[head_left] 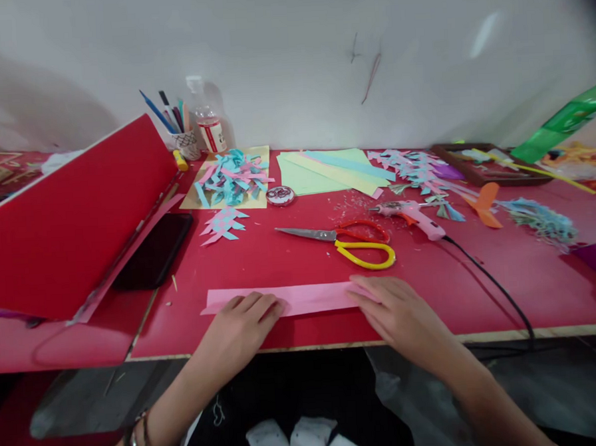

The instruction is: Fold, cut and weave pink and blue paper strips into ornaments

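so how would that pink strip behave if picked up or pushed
The pink strip looks like thin paper, so it is probably very light. Being long and narrow, it would likely sag. Lying flat, it seems apt to slide, not roll.

Matt paper, smooth but lightly creased, forms the strip (316, 298) beneath the left grip (250, 313) and the right grip (388, 303). The tabletop (260, 261) around them looks smooth, with a dull sheen. Ahead of the right grip, the scissors (328, 235) have metal blades and plastic-looking handles; beyond, the glue gun (420, 219) appears plastic. Left of the left grip, the phone (154, 254) is smooth and glossy.
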The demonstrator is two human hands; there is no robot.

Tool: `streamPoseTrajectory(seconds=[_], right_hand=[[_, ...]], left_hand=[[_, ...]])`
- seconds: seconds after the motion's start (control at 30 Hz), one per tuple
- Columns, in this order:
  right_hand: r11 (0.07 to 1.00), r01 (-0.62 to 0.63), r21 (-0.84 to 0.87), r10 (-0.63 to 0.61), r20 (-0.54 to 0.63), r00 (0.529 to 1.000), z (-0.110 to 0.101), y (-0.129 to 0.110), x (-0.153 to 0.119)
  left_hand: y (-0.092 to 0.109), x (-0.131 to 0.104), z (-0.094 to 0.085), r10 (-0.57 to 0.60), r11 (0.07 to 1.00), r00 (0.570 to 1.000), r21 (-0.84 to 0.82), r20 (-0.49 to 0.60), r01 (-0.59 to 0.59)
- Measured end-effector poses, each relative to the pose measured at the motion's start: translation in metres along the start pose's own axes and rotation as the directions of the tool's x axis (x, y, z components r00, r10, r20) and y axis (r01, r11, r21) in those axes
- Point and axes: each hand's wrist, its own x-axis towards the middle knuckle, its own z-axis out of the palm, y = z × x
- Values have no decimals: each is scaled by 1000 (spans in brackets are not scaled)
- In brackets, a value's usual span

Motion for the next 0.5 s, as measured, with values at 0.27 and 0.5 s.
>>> streamPoseTrajectory(seconds=[0.27, 0.5], right_hand=[[957, 68, 282, -64, -22, 998, 11, -44, 40], [917, -3, 399, 14, -23, 1000, 14, -41, 37]], left_hand=[[11, 5, 0, -43, 994, 999, -98, -23, 41], [-1, -9, 5, -203, 938, 963, -317, -178, 139]])
